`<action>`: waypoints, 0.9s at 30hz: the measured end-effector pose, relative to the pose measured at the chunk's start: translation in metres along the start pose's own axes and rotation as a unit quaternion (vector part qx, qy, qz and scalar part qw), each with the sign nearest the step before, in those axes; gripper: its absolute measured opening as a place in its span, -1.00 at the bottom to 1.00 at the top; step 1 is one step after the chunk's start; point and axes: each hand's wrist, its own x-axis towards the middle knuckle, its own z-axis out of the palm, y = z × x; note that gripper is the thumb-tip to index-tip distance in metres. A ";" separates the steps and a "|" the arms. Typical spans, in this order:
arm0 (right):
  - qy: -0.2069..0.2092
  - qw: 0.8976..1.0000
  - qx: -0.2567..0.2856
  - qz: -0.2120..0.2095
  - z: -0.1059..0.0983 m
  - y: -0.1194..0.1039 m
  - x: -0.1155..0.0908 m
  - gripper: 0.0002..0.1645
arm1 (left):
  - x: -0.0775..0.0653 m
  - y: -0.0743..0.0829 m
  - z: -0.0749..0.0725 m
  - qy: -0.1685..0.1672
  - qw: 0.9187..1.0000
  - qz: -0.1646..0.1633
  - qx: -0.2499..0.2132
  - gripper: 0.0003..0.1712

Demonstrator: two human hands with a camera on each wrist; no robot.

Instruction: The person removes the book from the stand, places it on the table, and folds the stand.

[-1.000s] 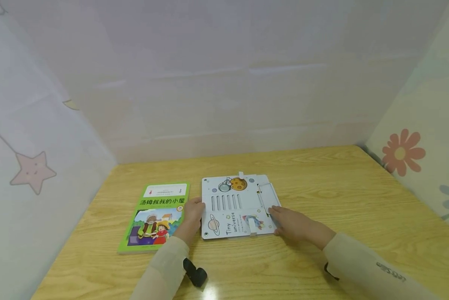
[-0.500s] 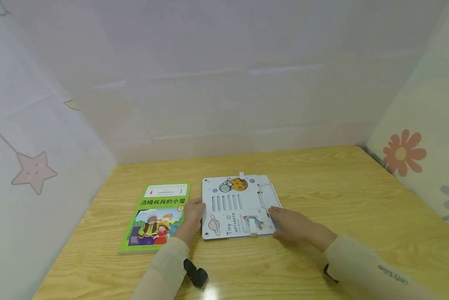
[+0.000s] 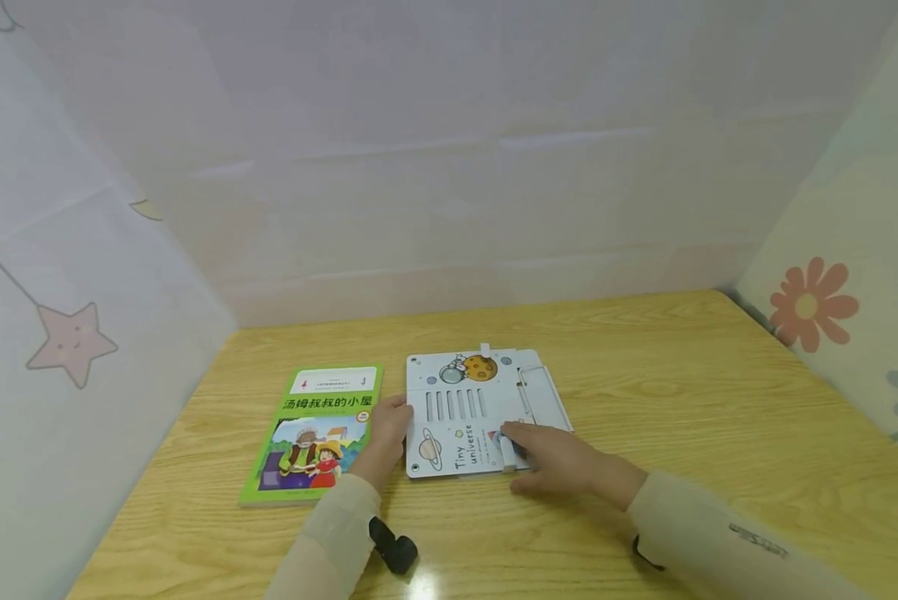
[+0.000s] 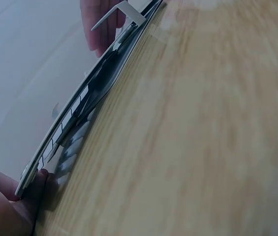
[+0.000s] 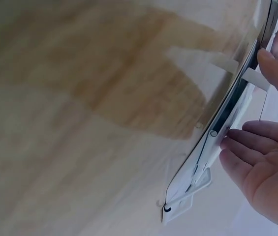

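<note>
A white folding book stand (image 3: 443, 379) printed with planets and "Tiny universe" lies flat at the middle of the table. My left hand (image 3: 391, 427) pinches its left edge; in the left wrist view the thumb is above the panel and a fingertip (image 4: 43, 173) beneath. My right hand (image 3: 561, 460) reaches over the near right corner, partly hiding the rocket print. Its straight fingers (image 5: 249, 142) touch the upper face, and the thumb (image 5: 274, 69) lies along the near edge beside a white page clip (image 5: 256, 78). A wire support (image 3: 527, 396) shows at the stand's right side.
A green picture book (image 3: 287, 479) with Chinese lettering lies left of the stand, close to my left hand. The wooden table (image 3: 681, 375) ends at a pale wall covering (image 3: 449, 208) behind, with printed coverings on both sides.
My right hand has moved left and nearer, from the stand's right edge to the page clip at its near edge. The left hand keeps its grip, and the stand stays in place.
</note>
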 end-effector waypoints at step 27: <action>0.027 0.999 -0.045 0.004 0.000 -0.005 0.012 -0.46 | -0.006 0.003 0.000 0.006 1.000 0.006 -0.017 -0.60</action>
